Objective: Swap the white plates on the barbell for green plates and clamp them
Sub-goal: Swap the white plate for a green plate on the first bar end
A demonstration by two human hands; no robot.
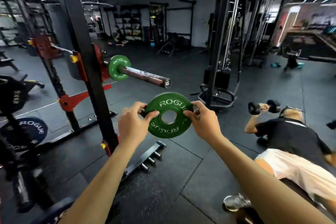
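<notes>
I hold a small green Rogue plate (169,125) flat-faced toward me with both hands, below and in front of the barbell's free end. My left hand (132,122) grips its left rim and my right hand (201,120) grips its right rim. The barbell sleeve (145,76) rests on the red rack hooks and sticks out toward me at centre left. Another green plate (119,67) sits on that sleeve against the collar. No white plate and no clamp show in this view.
The black rack upright (81,45) stands left of my hands. A floor bar with storage pegs (145,160) lies below them. A person with a dumbbell (283,132) lies on a bench to the right. Black Rogue plates (31,131) lean at the far left.
</notes>
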